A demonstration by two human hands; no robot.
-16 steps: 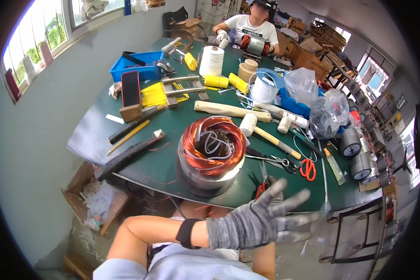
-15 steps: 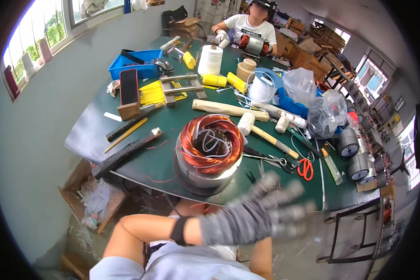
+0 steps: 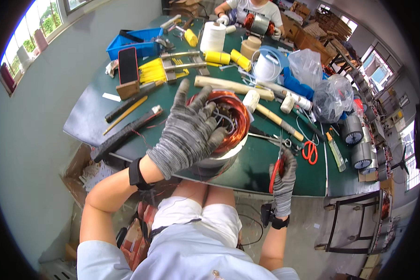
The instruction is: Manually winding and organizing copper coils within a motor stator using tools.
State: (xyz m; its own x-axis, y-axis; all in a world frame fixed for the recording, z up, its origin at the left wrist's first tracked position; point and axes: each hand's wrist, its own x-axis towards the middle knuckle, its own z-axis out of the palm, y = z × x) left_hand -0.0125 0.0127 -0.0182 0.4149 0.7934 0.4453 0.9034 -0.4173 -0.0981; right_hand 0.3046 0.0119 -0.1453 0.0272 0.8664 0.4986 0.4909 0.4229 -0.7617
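A motor stator (image 3: 214, 163) stands upright near the table's front edge, its ring of copper windings (image 3: 239, 112) on top. Spread over the left side of that ring is my left hand (image 3: 186, 130) in a grey striped glove, fingers apart and touching the coil. Pale loops of tubing or cord show inside the ring. To the right, at the table edge, my right hand (image 3: 284, 179), also gloved, is closed round a red-handled tool (image 3: 276, 171) with a slim pointed metal end. Whether it is pliers or scissors I cannot tell. Dark-handled scissors (image 3: 266, 138) lie just beyond it.
A white-headed mallet (image 3: 266, 113), orange-handled scissors (image 3: 309, 153) and a wooden stick (image 3: 233, 88) lie around the stator. Further off are a phone on a stand (image 3: 128, 70), a blue bin (image 3: 144, 49) and thread spools (image 3: 213, 37). Across the table, a person holds another stator (image 3: 259, 24).
My left hand has moved left from over the table's front edge onto the copper windings. My right hand has come into sight holding the red-handled tool. The view has shifted slightly.
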